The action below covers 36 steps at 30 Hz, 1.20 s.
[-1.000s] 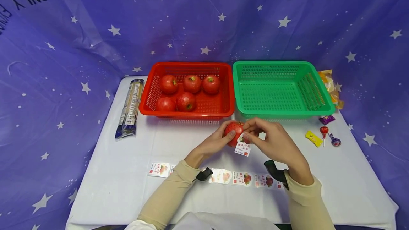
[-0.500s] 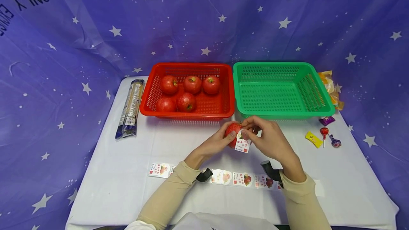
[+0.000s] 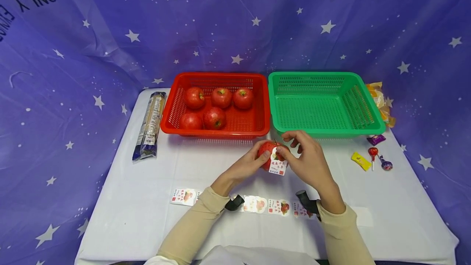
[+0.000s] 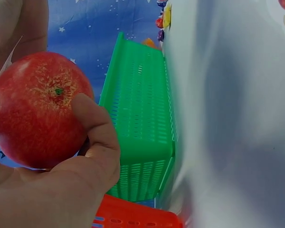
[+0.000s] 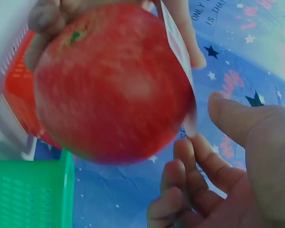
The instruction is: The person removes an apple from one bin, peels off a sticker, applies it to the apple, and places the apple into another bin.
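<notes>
Apple [image 5: 114,90] held above cloth [image 3: 147,224], front of gap btwn red basket [image 3: 206,133] & green basket [image 3: 327,130]. L hand [image 3: 248,162] clamps it, thumb near side, fingers round. Label [image 3: 276,168] on near face, lower part looks loose. R hand [image 3: 308,159]: thumb & index apart, thumb just off label; index tip at lower end, contact unclear. Step prob. = sticking label; next likely needs pressing loose part flat. Basket rims close ahead of hands; more room back twd label strip [image 3: 255,204].

Left hand [image 3: 243,167], curled in a grip. Right hand [image 3: 310,159], thumb apart from bent fingers. Forearms [image 3: 194,229] angled inward.
</notes>
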Available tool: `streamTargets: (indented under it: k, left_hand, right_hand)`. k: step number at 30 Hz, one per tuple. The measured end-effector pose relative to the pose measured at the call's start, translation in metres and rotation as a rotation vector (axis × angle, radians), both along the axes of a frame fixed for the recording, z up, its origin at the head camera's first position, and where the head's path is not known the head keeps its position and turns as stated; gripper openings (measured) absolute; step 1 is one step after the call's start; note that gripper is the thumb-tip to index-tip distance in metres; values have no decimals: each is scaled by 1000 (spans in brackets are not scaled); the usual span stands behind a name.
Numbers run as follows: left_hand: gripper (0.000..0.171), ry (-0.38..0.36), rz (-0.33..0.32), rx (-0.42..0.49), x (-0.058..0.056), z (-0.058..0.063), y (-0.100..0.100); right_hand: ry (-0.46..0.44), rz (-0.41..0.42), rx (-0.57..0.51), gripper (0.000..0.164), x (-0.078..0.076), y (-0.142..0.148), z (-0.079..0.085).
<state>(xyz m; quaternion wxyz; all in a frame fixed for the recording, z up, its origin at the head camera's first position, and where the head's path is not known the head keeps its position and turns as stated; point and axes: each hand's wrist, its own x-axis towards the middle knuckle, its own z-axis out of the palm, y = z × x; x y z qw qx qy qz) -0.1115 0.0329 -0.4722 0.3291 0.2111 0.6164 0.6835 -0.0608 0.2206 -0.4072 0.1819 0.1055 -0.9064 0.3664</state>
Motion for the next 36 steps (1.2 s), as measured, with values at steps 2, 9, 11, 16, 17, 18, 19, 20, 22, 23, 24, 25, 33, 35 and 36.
streamTargets:
  k: [2,9,11,16,17,18,19,20,22,23,24,25,33,35,36]
  left_hand:
    - [56,3,7,10,1,1,0]
    - [60,-27,33,102,2,3,0]
    - [59,-35,33,115,2,3,1]
    - [62,-32,35,114,3,6,0]
    - [63,-29,39,117,3,7,-1]
    - [66,-27,43,120,3,8,-1]
    - [68,-25,46,125,3,10,-1]
    - [71,-25,48,131,3,11,-2]
    - [77,-31,44,145,3,12,-2]
    - [79,-34,39,151,3,13,-2]
    - [80,-38,37,152,4,13,-2]
    - [81,-44,32,153,4,13,-1]
    - [93,2,-6,79,8,13,0]
    - [100,22,-15,47,9,14,0]
    - [102,34,-15,29,10,14,-1]
  right_hand:
    - [-6,-8,-13,32,1,-1,-3]
    - [-72,-68,-107,42,7,-4,-14]
    - [-81,-65,-130,43,10,-3,-17]
    - [-93,-14,-140,58,19,-2,-21]
    - [-99,-6,-140,61,20,-3,-21]
    - [-105,-1,-140,62,21,-3,-21]
    - [-111,3,-141,63,21,-3,-22]
    - [-113,5,-141,64,20,-3,-22]
    - [-116,7,-145,64,20,-3,-23]
    - [-115,11,-149,64,21,-3,-23]
    - [-115,16,-151,65,21,-2,-24]
    - [-117,24,-155,66,21,-1,-24]
    - [-188,20,-300,53,24,-2,-25]
    - [-205,-8,-319,50,24,-4,-25]
    - [-215,-16,-335,49,24,-4,-25]
